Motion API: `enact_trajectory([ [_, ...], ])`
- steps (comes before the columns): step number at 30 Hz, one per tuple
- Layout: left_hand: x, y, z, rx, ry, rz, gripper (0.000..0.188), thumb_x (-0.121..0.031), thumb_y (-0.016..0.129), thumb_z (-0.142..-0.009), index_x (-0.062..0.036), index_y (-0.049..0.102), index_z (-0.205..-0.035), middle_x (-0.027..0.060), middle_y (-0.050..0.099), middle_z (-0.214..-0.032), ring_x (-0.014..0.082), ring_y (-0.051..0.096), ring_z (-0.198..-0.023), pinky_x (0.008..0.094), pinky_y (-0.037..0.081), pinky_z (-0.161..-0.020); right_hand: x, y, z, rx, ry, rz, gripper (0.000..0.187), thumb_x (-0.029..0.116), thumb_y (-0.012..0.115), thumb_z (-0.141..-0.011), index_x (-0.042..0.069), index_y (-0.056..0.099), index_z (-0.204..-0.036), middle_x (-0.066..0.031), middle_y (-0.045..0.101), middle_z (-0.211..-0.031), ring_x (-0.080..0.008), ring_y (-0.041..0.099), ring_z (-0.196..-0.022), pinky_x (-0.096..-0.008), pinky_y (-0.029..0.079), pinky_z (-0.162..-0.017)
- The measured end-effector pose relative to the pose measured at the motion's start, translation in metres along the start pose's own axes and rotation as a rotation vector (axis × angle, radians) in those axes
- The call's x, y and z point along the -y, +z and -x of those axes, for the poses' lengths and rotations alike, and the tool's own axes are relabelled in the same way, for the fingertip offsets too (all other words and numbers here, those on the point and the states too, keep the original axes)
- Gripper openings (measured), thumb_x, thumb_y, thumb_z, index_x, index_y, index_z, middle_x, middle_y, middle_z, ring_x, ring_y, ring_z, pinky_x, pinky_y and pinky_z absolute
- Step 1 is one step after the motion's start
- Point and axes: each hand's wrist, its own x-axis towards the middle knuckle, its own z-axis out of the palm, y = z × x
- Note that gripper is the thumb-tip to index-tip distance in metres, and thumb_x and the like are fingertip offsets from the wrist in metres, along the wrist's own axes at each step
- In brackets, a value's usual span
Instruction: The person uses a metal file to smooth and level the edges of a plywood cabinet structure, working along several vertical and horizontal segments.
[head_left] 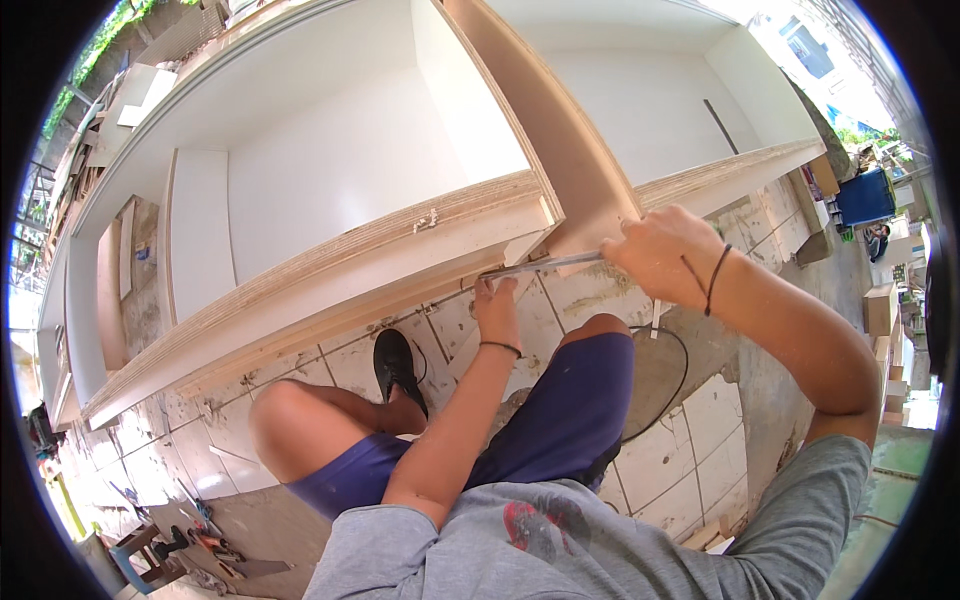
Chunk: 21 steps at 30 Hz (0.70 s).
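A large white cabinet carcass (330, 120) with raw plywood edges lies in front of me. A long, thin grey metal strip (540, 266) spans the space between my hands, just below the cabinet's near corner; its exact kind is unclear. My right hand (668, 252) is closed around its right end, next to a brown upright panel (575, 160). My left hand (497, 308) sits lower, under the cabinet's front rail (400, 240), fingertips pinched at the strip's left end. Part of those fingertips is hidden. A short pale piece (655, 318) hangs below my right hand.
A second white cabinet section (650, 100) stands to the right. White floor tiles (650, 470) and a dark cable (683, 385) lie below. Hand tools (215, 545) are on the floor at lower left. A blue bin (866, 197) stands at far right.
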Motion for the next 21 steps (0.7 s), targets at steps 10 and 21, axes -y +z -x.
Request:
enact_trajectory([
  [10,-0.049,0.04,0.05,0.2,0.116,0.367,0.054,-0.003,0.046,-0.08,-0.0036,0.036,-0.133,0.0,0.041,-0.128,0.0082,0.038,-0.116,0.0244,0.029,-0.098,-0.035,-0.041,0.005,-0.113,-0.013,0.314,0.014,0.011,0.054,-0.08,0.012,0.063,-0.091,-0.0101,0.062,-0.077,-0.0254,0.065,-0.076,-0.0355,0.052,-0.065],
  [21,-0.026,0.037,0.026,0.251,0.101,0.515,0.046,0.001,0.044,-0.076,-0.0024,0.04,-0.122,-0.0006,0.042,-0.117,0.0121,0.037,-0.115,0.0229,0.024,-0.102,-0.01,-0.076,-0.03,0.084,-0.042,0.381,0.013,0.007,0.056,-0.075,0.008,0.069,-0.077,-0.0106,0.068,-0.078,-0.0267,0.068,-0.075,-0.0362,0.054,-0.065],
])
